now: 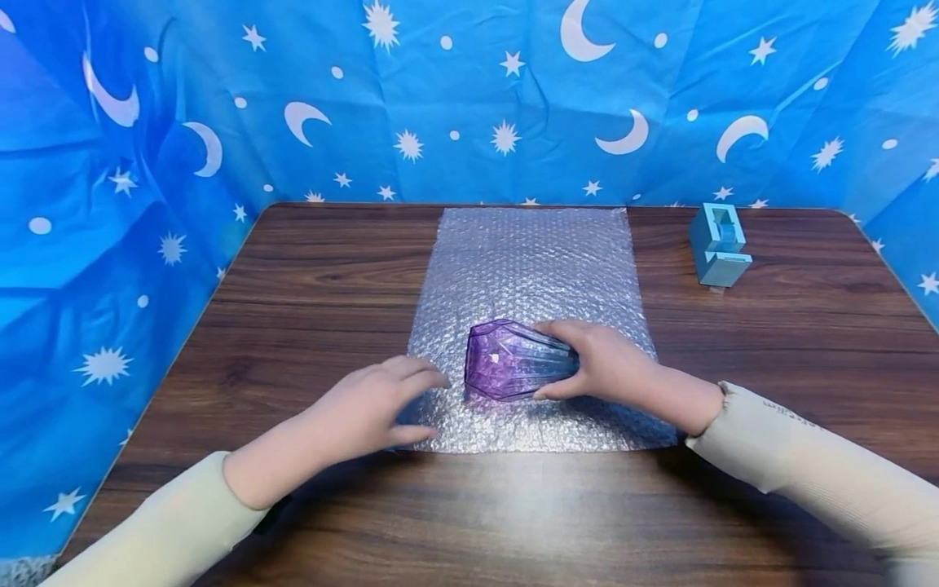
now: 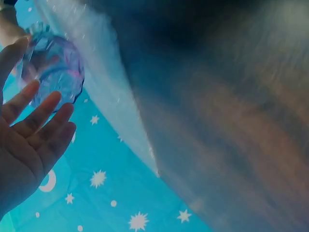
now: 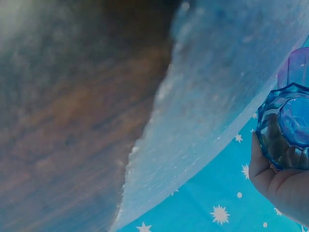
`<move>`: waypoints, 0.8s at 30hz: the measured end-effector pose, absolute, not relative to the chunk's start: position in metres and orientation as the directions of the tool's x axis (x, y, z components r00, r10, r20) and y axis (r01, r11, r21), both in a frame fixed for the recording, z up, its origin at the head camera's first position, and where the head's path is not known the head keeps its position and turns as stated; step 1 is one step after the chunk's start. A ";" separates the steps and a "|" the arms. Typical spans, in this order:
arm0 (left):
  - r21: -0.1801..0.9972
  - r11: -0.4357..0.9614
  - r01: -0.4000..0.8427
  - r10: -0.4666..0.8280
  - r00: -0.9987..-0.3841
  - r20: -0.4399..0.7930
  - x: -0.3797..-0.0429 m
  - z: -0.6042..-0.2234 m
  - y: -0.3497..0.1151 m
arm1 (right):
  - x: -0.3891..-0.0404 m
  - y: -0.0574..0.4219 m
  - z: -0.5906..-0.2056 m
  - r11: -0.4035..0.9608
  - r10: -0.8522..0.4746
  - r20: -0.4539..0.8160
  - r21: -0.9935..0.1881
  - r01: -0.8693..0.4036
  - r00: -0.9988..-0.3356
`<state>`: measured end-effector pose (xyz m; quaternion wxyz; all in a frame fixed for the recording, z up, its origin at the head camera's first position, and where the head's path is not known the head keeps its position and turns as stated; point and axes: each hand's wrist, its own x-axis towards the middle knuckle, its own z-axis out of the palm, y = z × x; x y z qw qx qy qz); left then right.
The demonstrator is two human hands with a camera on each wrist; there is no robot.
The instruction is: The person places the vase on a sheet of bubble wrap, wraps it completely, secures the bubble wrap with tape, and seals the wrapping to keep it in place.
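A faceted glass vase [image 1: 497, 359], purple at one end and blue at the other, lies on its side over a sheet of bubble wrap [image 1: 535, 261]. My right hand [image 1: 614, 364] grips the blue end, thumb on the near side and fingers on the far side. In the right wrist view the vase's round blue mouth [image 3: 271, 133] faces the camera, with part of it cut off by the frame. Just left of the purple end, my left hand [image 1: 377, 398] hovers with fingers spread, holding nothing. The left wrist view shows its palm turned toward the vase [image 2: 65, 72], a small gap between them.
A light-blue tape dispenser [image 1: 722, 249] stands at the back right of the dark wooden table [image 1: 330, 269]. Behind and to the left of the table hangs a blue cloth [image 1: 469, 98] with white moons and stars.
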<state>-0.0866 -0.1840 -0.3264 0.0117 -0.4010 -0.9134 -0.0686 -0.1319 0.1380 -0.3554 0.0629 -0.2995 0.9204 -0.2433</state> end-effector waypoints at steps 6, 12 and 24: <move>0.074 0.618 0.782 0.784 -0.620 0.006 -0.085 -0.340 -0.176 | -0.132 0.139 -0.355 0.703 -0.587 0.047 -0.466 -0.537 -0.808; 0.014 0.550 0.835 0.835 -0.549 -0.037 -0.088 -0.348 -0.170 | -0.132 0.138 -0.355 0.698 -0.592 0.046 -0.470 -0.540 -0.805; -0.140 0.479 0.867 0.877 -0.478 0.044 -0.088 -0.348 -0.152 | -0.133 0.136 -0.352 0.700 -0.597 0.034 -0.466 -0.541 -0.802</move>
